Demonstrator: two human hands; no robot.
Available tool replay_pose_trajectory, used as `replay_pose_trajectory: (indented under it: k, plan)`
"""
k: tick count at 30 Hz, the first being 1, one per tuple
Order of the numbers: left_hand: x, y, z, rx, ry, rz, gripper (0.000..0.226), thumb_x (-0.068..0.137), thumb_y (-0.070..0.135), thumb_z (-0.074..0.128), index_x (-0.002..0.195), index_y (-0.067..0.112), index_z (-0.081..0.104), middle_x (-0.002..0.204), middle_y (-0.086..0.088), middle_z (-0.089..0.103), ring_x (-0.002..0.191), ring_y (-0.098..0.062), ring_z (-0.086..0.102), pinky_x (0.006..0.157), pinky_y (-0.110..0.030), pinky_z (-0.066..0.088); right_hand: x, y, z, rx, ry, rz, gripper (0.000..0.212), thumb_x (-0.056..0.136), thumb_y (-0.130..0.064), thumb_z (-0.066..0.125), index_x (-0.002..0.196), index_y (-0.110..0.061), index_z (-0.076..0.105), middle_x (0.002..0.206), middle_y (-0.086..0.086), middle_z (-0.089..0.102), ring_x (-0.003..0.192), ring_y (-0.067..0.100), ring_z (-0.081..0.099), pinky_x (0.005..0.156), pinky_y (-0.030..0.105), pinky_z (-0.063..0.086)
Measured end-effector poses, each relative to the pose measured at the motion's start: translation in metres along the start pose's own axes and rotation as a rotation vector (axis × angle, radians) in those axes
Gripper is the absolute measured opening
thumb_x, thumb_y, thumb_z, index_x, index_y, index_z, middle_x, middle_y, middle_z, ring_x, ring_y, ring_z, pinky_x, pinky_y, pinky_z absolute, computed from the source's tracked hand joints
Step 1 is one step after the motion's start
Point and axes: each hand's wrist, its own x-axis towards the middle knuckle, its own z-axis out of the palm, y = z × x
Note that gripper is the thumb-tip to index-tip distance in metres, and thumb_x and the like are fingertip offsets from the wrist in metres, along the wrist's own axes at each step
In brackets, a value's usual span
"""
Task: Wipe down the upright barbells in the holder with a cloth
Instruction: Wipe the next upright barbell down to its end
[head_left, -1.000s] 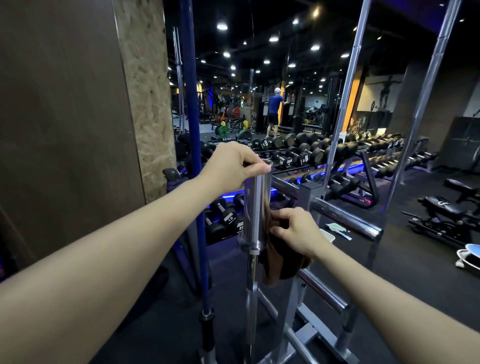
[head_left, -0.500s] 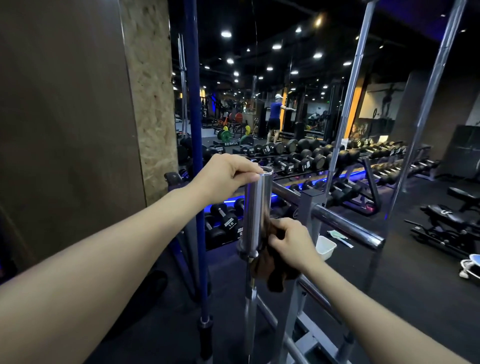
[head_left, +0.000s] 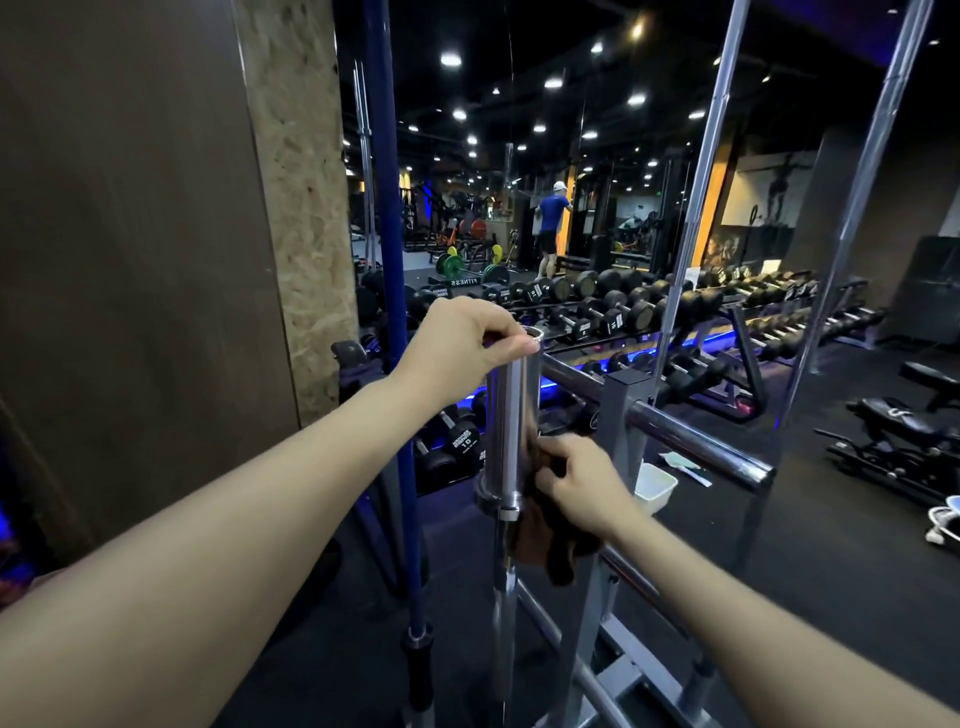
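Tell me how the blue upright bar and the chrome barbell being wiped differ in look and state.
The blue bar is painted blue and slim; the chrome barbell shows a thick shiny sleeve. No hand touches the blue bar; the left hand grips the chrome barbell's top and the right hand presses a brown cloth to it. Both stand upright.

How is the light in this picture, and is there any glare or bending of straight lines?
Head view: dim room, bright ceiling spots and blue glow under the dumbbell rack; glare streaks on the chrome barbell sleeve between the left hand and the right hand with the cloth; wide-angle lens bows the bars at the edges.
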Motion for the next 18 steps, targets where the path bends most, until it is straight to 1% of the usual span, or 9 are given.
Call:
replay_pose_trajectory:
  k: [2,4,7,8,9,11,13,16,18]
  plan:
    - [-0.002,-0.002,-0.001,-0.050,-0.018,0.011,0.019,0.083,0.026,0.071,0.088,0.008,0.076,0.090,0.001,0.073,0.086,-0.013,0.067,0.079,-0.021,0.050,-0.003,0.005,0.003,-0.006,-0.043,0.025,0.021,0.079,-0.001,0.054,0.092,-0.009,0.068,0.090,0.016,0.065,0.090,0.032,0.056,0.065,0.029,0.030]
    - [-0.002,0.000,-0.004,-0.076,-0.042,-0.001,0.017,0.083,0.024,0.071,0.089,0.009,0.076,0.092,-0.002,0.073,0.088,-0.014,0.068,0.080,-0.024,0.052,0.002,0.006,-0.004,-0.075,-0.101,0.025,0.015,0.079,-0.003,0.055,0.087,-0.010,0.065,0.090,0.017,0.064,0.091,0.033,0.056,0.070,0.031,0.035]
    - [-0.002,0.004,-0.010,-0.010,-0.074,0.019,0.014,0.084,0.020,0.070,0.094,0.011,0.076,0.091,-0.001,0.073,0.079,-0.005,0.065,0.072,-0.012,0.047,0.005,0.006,-0.015,-0.153,-0.134,0.020,0.018,0.077,-0.005,0.058,0.090,-0.010,0.069,0.091,0.013,0.068,0.092,0.028,0.061,0.071,0.030,0.038]
    - [-0.003,0.007,-0.011,0.044,-0.073,0.033,0.015,0.086,0.020,0.069,0.097,0.013,0.076,0.089,0.002,0.073,0.075,0.000,0.062,0.070,-0.008,0.044,0.007,0.004,-0.019,-0.111,-0.097,0.035,0.021,0.076,-0.005,0.058,0.093,-0.008,0.070,0.089,0.012,0.068,0.088,0.023,0.061,0.072,0.030,0.039]
    - [-0.004,0.009,-0.011,0.096,-0.062,0.037,0.016,0.088,0.022,0.067,0.100,0.015,0.075,0.089,0.004,0.071,0.076,0.000,0.061,0.072,-0.010,0.044,0.010,0.000,-0.026,-0.030,-0.028,0.041,0.019,0.076,-0.004,0.059,0.091,-0.005,0.070,0.083,0.013,0.067,0.081,0.018,0.058,0.071,0.031,0.041]
    - [-0.008,0.016,-0.006,0.183,-0.028,0.025,0.022,0.091,0.031,0.062,0.104,0.018,0.074,0.095,0.003,0.071,0.087,-0.012,0.064,0.080,-0.028,0.051,0.021,-0.015,-0.040,0.180,0.120,0.034,0.012,0.075,-0.002,0.059,0.082,-0.003,0.069,0.069,0.009,0.060,0.069,0.013,0.049,0.065,0.031,0.041]
    - [-0.011,0.022,0.001,0.245,-0.002,-0.008,0.024,0.091,0.036,0.060,0.103,0.019,0.073,0.097,0.000,0.070,0.091,-0.020,0.063,0.081,-0.036,0.051,0.029,-0.029,-0.049,0.355,0.218,0.003,0.012,0.076,-0.002,0.059,0.082,-0.003,0.069,0.067,0.004,0.056,0.064,0.011,0.046,0.060,0.027,0.038]
    - [-0.014,0.022,0.006,0.263,0.078,-0.025,0.022,0.086,0.032,0.066,0.100,0.017,0.074,0.100,0.001,0.070,0.096,-0.020,0.061,0.081,-0.030,0.043,0.026,-0.033,-0.037,0.382,0.212,-0.056,0.025,0.067,-0.014,0.050,0.084,-0.011,0.068,0.065,0.000,0.052,0.062,0.007,0.040,0.059,0.027,0.036]
    - [-0.013,0.017,0.004,0.204,0.099,-0.038,0.022,0.083,0.029,0.070,0.101,0.016,0.075,0.100,0.001,0.071,0.096,-0.017,0.062,0.079,-0.026,0.040,0.014,-0.019,-0.017,0.326,0.116,-0.001,0.037,0.062,-0.017,0.044,0.090,-0.013,0.069,0.068,-0.001,0.060,0.065,0.008,0.047,0.064,0.028,0.040]
